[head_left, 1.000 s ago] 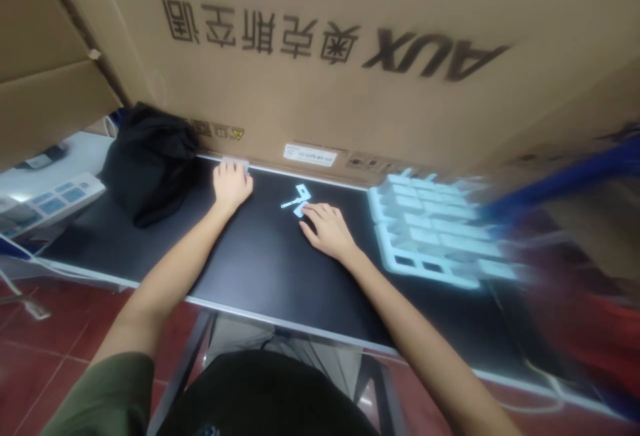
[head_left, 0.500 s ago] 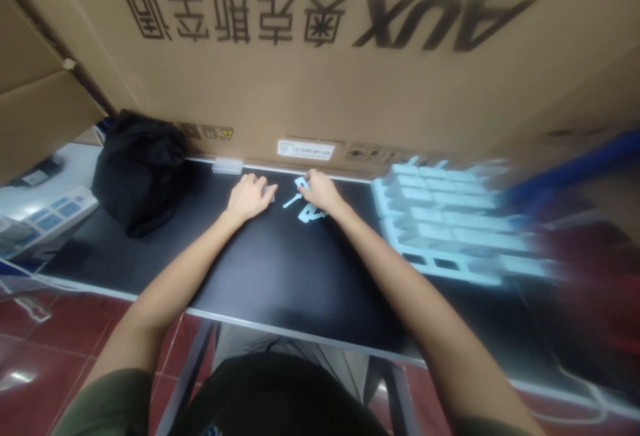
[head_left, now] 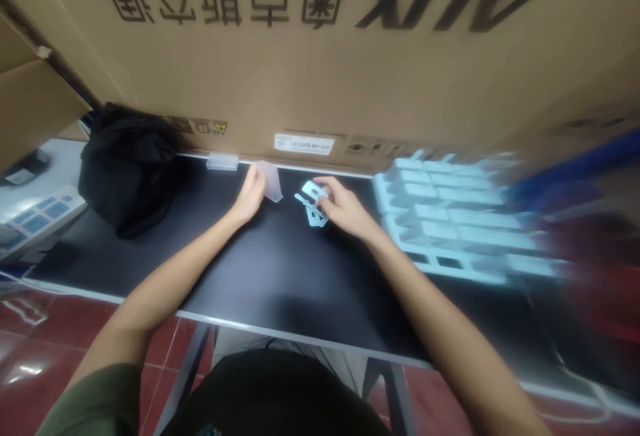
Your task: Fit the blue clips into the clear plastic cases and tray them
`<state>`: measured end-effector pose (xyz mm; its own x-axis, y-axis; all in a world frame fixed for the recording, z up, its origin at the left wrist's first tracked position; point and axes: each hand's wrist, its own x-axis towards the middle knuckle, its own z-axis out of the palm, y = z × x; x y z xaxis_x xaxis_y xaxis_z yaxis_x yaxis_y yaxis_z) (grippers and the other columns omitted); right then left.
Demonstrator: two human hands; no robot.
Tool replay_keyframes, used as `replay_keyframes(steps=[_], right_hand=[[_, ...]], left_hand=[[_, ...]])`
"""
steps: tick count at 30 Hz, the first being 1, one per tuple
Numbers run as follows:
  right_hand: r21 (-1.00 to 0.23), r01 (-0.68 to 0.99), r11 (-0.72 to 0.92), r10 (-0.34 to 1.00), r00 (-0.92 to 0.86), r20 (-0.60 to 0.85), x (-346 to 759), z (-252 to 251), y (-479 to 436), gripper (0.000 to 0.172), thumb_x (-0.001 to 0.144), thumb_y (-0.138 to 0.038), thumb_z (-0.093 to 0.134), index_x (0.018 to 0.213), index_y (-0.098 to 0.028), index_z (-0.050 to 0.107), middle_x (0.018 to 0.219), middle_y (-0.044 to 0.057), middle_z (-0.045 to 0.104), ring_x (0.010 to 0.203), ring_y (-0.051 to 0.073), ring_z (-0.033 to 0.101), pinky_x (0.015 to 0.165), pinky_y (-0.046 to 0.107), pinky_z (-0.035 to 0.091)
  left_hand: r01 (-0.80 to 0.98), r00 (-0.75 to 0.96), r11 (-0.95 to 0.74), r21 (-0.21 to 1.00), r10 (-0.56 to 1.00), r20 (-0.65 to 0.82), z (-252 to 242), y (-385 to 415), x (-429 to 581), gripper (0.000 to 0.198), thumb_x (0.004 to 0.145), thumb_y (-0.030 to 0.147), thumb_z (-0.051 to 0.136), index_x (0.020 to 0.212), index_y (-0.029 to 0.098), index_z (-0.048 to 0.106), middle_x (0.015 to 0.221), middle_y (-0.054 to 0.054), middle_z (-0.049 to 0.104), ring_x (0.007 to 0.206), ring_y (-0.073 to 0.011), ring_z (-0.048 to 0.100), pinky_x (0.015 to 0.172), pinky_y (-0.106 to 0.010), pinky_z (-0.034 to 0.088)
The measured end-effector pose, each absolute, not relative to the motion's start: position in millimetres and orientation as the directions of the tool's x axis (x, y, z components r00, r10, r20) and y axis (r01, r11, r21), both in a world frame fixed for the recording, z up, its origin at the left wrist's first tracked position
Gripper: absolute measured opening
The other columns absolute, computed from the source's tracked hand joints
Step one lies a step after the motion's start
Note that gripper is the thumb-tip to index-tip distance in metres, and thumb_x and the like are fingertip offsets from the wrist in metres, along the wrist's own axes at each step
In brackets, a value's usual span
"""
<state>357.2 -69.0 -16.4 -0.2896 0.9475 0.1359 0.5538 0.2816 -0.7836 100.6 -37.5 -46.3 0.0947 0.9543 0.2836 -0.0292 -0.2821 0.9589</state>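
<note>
We saw a big cardboard box (head_left: pixel 320 56) with dark printed lettering walling off the far edge of the black desk (head_left: pixel 260 269), closing in everything behind the hands. A black bag (head_left: pixel 125 166) sat slumped at the desk's left end, well apart from the hands. To the right lay a pale blue compartmented tray (head_left: pixel 450 223), blurred, just beside our right hand (head_left: pixel 347 209). A small clear plastic piece (head_left: pixel 223 162) rested against the foot of the box. Our left hand (head_left: pixel 250 196) held a translucent sheet-like piece (head_left: pixel 271 181) upright near mid-desk, its fingers pinched on the piece's left edge. Our right hand had its fingers closed on a small pale blue part (head_left: pixel 314 190), lifted just above a similar part (head_left: pixel 316 217) lying on the desk.
</note>
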Motion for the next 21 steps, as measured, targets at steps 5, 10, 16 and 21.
replay_keyframes(steps=[5,10,16,21], right_hand=[[-0.981,0.19,0.045,0.954,-0.3,-0.014,349.8,-24.3,-110.8,0.032,0.086,-0.041,0.07,0.107,-0.023,0.054,0.076,-0.003,0.069,0.06,0.014,0.065,0.06,0.028,0.052],[-0.996,0.027,-0.084,0.948,-0.306,-0.089,347.5,-27.1,-115.2,0.044,0.076,-0.053,0.084,0.095,-0.021,0.059,0.075,0.0,0.071,0.058,0.013,0.065,0.056,0.026,0.053],[-0.978,-0.139,-0.157,0.938,-0.332,-0.103,353.8,-23.5,-115.3,0.048,0.073,-0.057,0.089,0.091,-0.018,0.069,0.072,0.002,0.071,0.056,0.011,0.062,0.053,0.024,0.05],[-0.918,-0.289,-0.271,0.907,-0.396,-0.143,355.5,-20.2,-120.9,0.043,0.074,-0.053,0.09,0.09,-0.016,0.077,0.078,0.005,0.072,0.062,0.012,0.062,0.057,0.025,0.051]], left_hand=[[-0.438,0.246,-0.034,0.898,0.957,0.156,-45.8,-69.9,144.2,0.055,0.086,0.064,0.08,0.116,0.025,0.056,0.107,-0.003,0.067,0.105,-0.0221,0.068,0.101,-0.04,0.054],[-0.405,0.382,0.036,0.914,0.915,0.133,-50.5,-79.6,150.4,0.057,0.086,0.063,0.081,0.115,0.026,0.05,0.105,-0.001,0.067,0.098,-0.0201,0.072,0.092,-0.039,0.058],[-0.293,0.426,0.075,0.953,0.903,0.06,-50.3,-71.2,142.1,0.062,0.078,0.06,0.089,0.107,0.024,0.047,0.1,0.0,0.067,0.093,-0.0172,0.072,0.083,-0.032,0.061],[-0.206,0.409,-0.015,0.978,0.907,0.101,-46.2,-66.9,134.4,0.066,0.072,0.059,0.092,0.095,0.023,0.041,0.09,0.003,0.066,0.079,-0.0145,0.07,0.07,-0.027,0.06]])
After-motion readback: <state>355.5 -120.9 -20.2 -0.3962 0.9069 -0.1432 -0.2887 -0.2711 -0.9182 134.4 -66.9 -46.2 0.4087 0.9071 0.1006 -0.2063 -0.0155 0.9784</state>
